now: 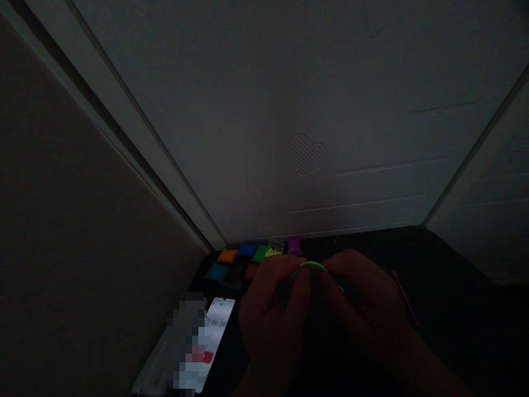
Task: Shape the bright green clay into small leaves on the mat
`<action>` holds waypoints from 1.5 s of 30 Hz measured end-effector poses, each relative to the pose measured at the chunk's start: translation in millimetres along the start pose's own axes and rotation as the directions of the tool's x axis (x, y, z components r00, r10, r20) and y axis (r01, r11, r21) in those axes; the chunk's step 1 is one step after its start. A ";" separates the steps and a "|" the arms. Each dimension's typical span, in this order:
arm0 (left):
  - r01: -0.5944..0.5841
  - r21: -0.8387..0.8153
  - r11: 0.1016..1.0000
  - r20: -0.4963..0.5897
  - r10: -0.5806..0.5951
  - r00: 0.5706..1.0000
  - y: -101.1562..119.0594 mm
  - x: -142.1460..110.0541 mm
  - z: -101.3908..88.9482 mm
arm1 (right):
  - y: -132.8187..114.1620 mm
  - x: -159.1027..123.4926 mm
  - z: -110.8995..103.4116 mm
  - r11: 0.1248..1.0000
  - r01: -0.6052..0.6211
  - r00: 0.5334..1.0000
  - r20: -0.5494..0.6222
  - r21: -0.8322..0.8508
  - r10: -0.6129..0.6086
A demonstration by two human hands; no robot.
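In the dim head view my left hand (275, 314) and my right hand (367, 298) are raised close together over the dark surface. Between their fingertips runs a thin, curved, bright green strip (314, 266). My left thumb and forefinger pinch its left end; my right thumb and fingers pinch its right part. A small bit of the same green shows below, by the right fingers. Whether both bits are one piece is hidden by my fingers. The strip may be soft clay, but the dark hides its texture.
Behind my hands lie several small coloured packets, among them an orange packet (227, 256), a blue packet (247, 250) and a purple packet (294, 246). A lit phone (217, 331) showing a timer lies at left. A thin pink stick (405, 298) lies at right. A pale panelled wall (248, 110) stands behind.
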State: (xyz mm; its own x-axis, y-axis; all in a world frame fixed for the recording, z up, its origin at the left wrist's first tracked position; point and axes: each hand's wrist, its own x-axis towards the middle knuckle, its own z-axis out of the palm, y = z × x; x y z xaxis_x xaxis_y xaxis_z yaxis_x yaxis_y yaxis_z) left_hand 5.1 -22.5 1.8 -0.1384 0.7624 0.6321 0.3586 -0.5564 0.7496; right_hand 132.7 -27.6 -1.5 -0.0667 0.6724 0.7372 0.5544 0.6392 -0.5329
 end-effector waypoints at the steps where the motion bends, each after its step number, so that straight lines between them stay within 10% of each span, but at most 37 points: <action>1: 0.005 -0.018 1.000 -0.018 -0.005 1.000 -0.6 0.1 0.2 | 0.1 -0.2 0.2 1.000 -0.005 1.000 -0.004 0.002 0.005; 10: 0.150 -0.027 0.988 0.310 -0.134 0.941 -3.7 2.5 1.8 | 2.6 -4.2 0.2 0.987 -0.153 0.976 -0.147 0.050 0.159; 23: 0.097 -0.003 0.995 0.005 -0.097 0.995 -1.9 -0.1 3.0 | 0.2 -1.8 -3.0 0.959 -0.229 0.971 -0.027 0.167 0.237; 45: -0.168 0.066 0.984 0.042 0.165 0.985 -4.2 0.8 0.6 | -0.8 -2.2 -3.1 0.987 0.053 0.989 -0.128 -0.150 -0.073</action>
State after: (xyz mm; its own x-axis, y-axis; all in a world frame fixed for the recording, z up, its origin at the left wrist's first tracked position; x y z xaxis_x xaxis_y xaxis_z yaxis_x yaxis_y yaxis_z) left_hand 4.1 -19.3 -1.0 -0.0378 0.6732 0.7385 0.4372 -0.6534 0.6180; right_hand 135.0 -30.8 -1.4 -0.0002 0.5710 0.8210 0.6684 0.6108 -0.4246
